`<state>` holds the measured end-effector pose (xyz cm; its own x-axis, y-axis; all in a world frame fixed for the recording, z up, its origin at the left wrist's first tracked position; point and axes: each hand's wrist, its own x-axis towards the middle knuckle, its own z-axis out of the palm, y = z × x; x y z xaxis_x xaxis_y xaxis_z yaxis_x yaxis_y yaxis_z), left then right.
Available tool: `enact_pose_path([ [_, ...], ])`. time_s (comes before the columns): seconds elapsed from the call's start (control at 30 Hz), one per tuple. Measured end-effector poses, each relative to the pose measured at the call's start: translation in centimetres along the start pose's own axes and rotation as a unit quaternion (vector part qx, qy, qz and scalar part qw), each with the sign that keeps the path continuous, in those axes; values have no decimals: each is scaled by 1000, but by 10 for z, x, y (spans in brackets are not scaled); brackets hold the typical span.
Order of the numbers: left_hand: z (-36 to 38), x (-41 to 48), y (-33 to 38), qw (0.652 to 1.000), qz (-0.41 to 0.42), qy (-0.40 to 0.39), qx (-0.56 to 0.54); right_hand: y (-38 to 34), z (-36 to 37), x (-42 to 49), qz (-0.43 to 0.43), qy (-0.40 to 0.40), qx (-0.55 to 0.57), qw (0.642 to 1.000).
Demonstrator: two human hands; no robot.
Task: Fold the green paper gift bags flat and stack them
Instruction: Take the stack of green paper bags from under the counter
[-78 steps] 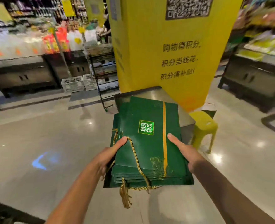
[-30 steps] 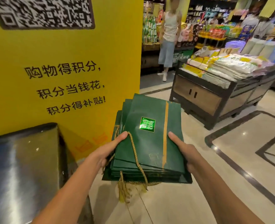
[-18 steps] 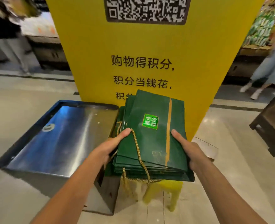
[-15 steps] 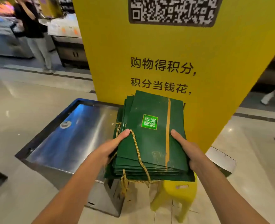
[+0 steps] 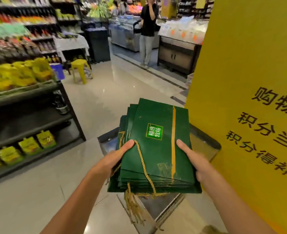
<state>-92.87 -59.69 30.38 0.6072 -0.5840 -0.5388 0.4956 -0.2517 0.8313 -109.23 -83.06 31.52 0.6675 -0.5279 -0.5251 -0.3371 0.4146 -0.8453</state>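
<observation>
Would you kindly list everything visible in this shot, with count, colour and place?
gift bags: one flat stack of several, dark green, centre, held
cord handle: one on top, gold, trailing over the near edge
steel table: one, silver, below the stack
pillar: one, yellow, right
stool: one, yellow, far left aisle
shelf rack: one, black, left
bystander: one, black top, far aisle
left hand: grips stack's left edge
right hand: grips stack's right edge

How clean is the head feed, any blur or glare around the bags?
Head view: the stack of green bags is fairly sharp, its label legible; the shelves at left are smeared by motion blur; soft glare streaks the glossy floor; the person behind looks soft.
</observation>
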Motion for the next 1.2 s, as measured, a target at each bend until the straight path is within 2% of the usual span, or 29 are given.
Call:
enact_pose_path([
  [0.33, -33, 11, -44, 985, -25, 158, -57, -1, 52, 125, 55, -150, -133, 978],
  [0.5, -14, 27, -74, 961, -80, 239, -115, 1, 53, 174, 89, -218, -209, 949],
  [0.67, 2, 41, -100, 936, -106, 301, -151, 2, 51, 197, 104, -302, -214, 923],
  [0.93, 7, 52, -93, 934, -119, 298, -157, 9, 51, 227, 123, -326, -234, 907],
  [1.2, 9, 63, -77, 946, -121, 268, -136, 7, 45, 233, 121, -301, -236, 916],
])
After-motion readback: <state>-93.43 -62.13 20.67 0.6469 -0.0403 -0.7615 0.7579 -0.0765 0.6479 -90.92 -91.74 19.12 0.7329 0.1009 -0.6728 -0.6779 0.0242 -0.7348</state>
